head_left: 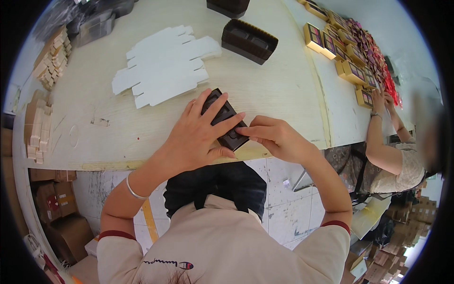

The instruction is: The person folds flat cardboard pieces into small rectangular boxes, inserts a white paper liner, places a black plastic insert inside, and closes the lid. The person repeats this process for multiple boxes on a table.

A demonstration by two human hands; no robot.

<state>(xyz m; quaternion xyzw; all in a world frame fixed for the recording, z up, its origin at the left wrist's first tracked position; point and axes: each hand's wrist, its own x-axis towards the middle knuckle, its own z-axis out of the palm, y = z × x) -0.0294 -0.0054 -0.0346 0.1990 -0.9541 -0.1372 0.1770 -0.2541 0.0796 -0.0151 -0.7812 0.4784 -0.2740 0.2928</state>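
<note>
A dark brown plastic tray [230, 135] with moulded hollows lies slantwise near the table's front edge. My left hand [196, 128] reaches across it, fingers spread over its top and thumb at its near side, holding it against the table. The bent fingers of my right hand [279, 137] are closed in a pinch at the tray's right end. Whether they grip its rim or something small inside is hidden. Beyond my left hand lies a pile of flat white die-cut card blanks [165, 66]. Farther back stands a stack of nested dark brown trays [249, 41].
Another dark tray stack [229, 6] stands at the far edge. Folded card pieces [40, 128] line the left side, near clear plastic containers [94, 28]. On the right, a co-worker's hands [378, 99] are among gold boxes [354, 71] and red and purple packets [373, 61].
</note>
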